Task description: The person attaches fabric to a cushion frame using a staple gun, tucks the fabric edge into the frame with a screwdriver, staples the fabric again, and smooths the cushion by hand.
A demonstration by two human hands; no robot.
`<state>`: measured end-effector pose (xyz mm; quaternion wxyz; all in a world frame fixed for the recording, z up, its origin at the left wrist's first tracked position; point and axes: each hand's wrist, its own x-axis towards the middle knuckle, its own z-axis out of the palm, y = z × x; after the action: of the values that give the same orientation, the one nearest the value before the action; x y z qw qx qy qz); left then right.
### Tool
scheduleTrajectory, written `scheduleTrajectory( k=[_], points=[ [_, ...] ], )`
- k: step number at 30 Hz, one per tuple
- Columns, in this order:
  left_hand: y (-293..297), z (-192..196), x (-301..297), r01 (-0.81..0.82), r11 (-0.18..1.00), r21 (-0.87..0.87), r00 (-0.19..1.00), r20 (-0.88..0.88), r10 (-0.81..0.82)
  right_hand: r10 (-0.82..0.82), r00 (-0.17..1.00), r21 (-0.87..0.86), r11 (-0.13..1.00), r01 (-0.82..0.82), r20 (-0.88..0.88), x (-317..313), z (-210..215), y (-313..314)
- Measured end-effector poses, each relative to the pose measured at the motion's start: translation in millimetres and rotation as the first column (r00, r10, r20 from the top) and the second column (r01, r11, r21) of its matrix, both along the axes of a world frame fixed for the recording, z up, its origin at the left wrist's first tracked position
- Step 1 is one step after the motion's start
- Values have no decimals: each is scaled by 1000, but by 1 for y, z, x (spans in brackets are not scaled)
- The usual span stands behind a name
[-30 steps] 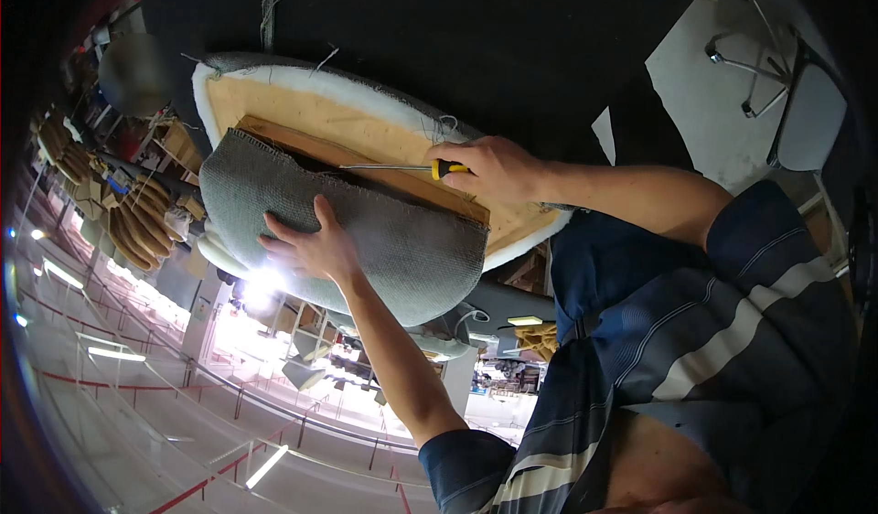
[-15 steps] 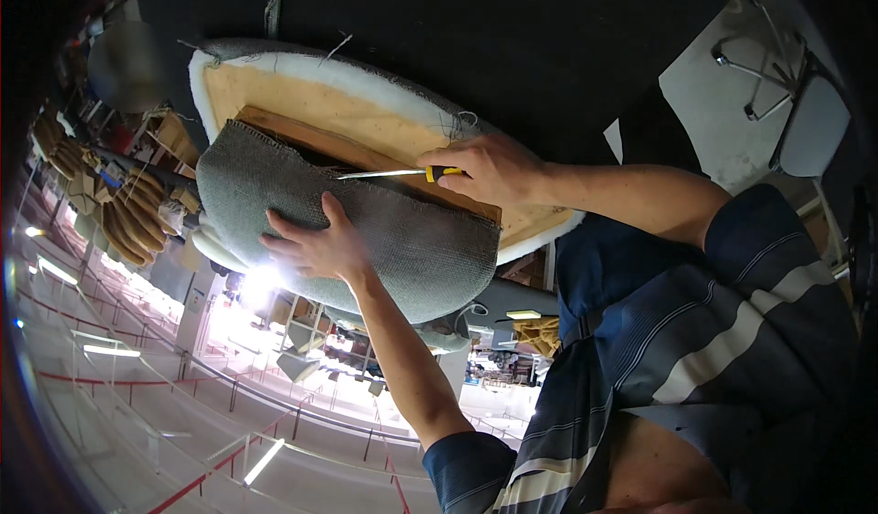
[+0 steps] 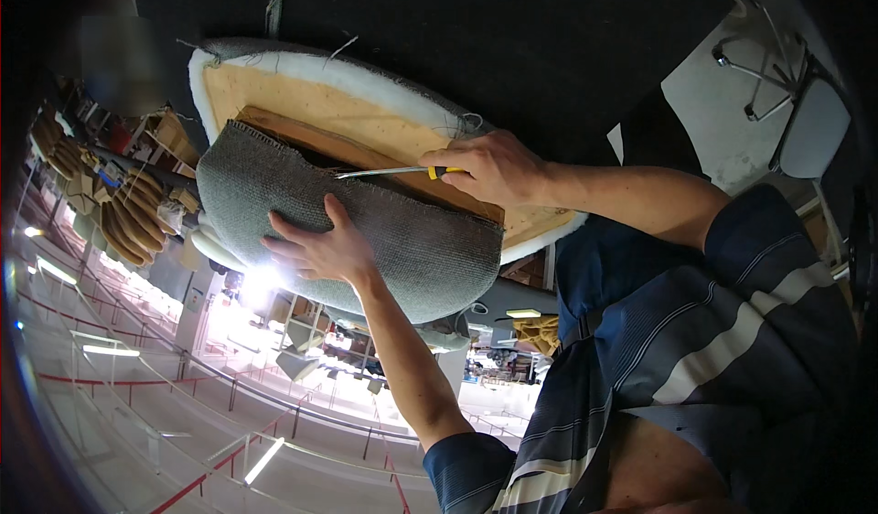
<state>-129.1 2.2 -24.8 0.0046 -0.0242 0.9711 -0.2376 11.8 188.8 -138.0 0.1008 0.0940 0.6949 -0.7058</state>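
A round upholstered seat pad point(image 3: 366, 121) with white foam edge and yellowish wooden underside lies in the middle. A grey woven fabric cover point(image 3: 274, 194) is folded back over its nearer part. My left hand point(image 3: 320, 244) lies flat on that fabric, fingers spread. My right hand point(image 3: 494, 166) grips a screwdriver point(image 3: 384, 172) with a yellow and black handle. Its metal shaft points left, its tip at the seam between fabric and wood.
A dark surface point(image 3: 512, 48) carries the seat pad. At the upper right stands a chair with a metal star base point(image 3: 768, 75) on a pale floor. Stacked wooden chair parts point(image 3: 128, 217) and shelving lie to the left. Bright lights shine below the pad.
The view has shifted slightly. The screwdriver tip has edged left along the seam, and my left hand has stayed pressed on the fabric.
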Motion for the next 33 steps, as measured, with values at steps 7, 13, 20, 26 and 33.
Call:
scheduleTrajectory(
  k=[7,13,20,26,33],
  points=[
    [-8,-2,1,17,999,-35,1000,-3,-17,-40,996,25,999,42,-78,2,-7,-4],
    [-4,-5,0,17,999,-44,1000,0,-17,-12,996,95,995,20,-88,2,-1,0],
    [-9,-5,-1,31,997,-68,999,-6,-32,-259,960,22,965,263,-106,15,-10,-46],
    [-7,-3,-1,37,997,-62,999,-9,-37,249,849,-837,433,334,467,16,-1,-45],
    [-6,-4,-2,31,998,-62,999,-10,-32,393,775,-860,351,371,495,12,-5,-49]
  ],
)
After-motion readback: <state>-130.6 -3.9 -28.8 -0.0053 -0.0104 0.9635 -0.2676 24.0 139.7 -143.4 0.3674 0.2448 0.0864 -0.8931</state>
